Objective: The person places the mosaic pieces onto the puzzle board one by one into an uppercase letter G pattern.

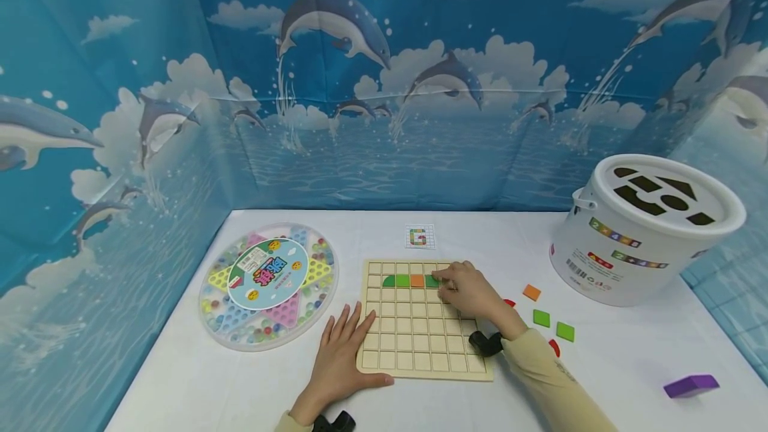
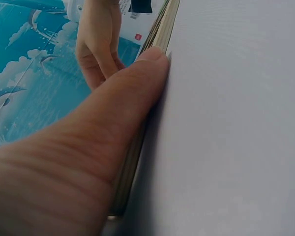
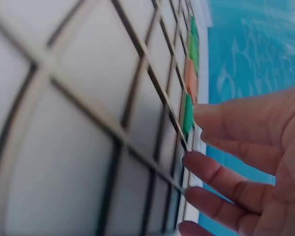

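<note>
A square wooden grid board (image 1: 414,327) lies on the white table. In one of its upper rows sit a dark green rounded tile (image 1: 389,281), a light green square tile (image 1: 403,281), an orange square tile (image 1: 417,281) and a second dark green rounded tile (image 1: 431,281). My right hand (image 1: 471,290) reaches over the board, a fingertip touching that second rounded tile (image 3: 188,114) while the other fingers spread along the grid. My left hand (image 1: 341,355) rests at the board's lower left corner, fingers spread along the left side, thumb (image 2: 137,81) against the front edge.
A small pattern card (image 1: 419,237) lies behind the board. Round marble-game box (image 1: 269,285) at left; white bucket (image 1: 645,232) with a shape-hole lid at right. Loose orange (image 1: 531,292), green (image 1: 542,318) and red tiles (image 1: 555,348) lie near my right forearm, a purple block (image 1: 691,386) farther right.
</note>
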Demonstrator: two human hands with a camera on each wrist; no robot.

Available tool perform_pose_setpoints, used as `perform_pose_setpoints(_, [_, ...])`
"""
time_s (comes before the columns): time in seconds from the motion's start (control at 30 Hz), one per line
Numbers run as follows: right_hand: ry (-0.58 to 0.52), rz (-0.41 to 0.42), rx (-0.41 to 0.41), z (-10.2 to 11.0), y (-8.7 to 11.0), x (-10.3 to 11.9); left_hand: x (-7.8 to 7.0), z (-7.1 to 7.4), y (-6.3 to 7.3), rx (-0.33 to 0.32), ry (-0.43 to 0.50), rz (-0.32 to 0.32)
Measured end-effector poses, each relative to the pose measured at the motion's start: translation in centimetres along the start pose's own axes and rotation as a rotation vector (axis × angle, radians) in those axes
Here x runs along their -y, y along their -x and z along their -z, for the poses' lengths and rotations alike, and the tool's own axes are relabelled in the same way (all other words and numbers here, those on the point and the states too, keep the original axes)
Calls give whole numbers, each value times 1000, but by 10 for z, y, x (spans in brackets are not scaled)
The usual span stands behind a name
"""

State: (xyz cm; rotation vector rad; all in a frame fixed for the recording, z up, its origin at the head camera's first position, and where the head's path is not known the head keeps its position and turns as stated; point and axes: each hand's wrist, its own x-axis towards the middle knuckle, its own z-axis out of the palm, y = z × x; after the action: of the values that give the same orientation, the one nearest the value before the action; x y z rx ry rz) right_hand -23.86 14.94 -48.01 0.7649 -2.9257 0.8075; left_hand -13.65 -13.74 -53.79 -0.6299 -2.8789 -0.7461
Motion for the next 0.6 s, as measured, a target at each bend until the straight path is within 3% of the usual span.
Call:
perform_pose_setpoints(0.27, [-70,-33,-90,29,19,-12,0,0,1,-28,-14,-2])
perform_pose_setpoints(0.6, [-71,-224,-150,60,65,-49,-2,0,0,-46,-26,-27])
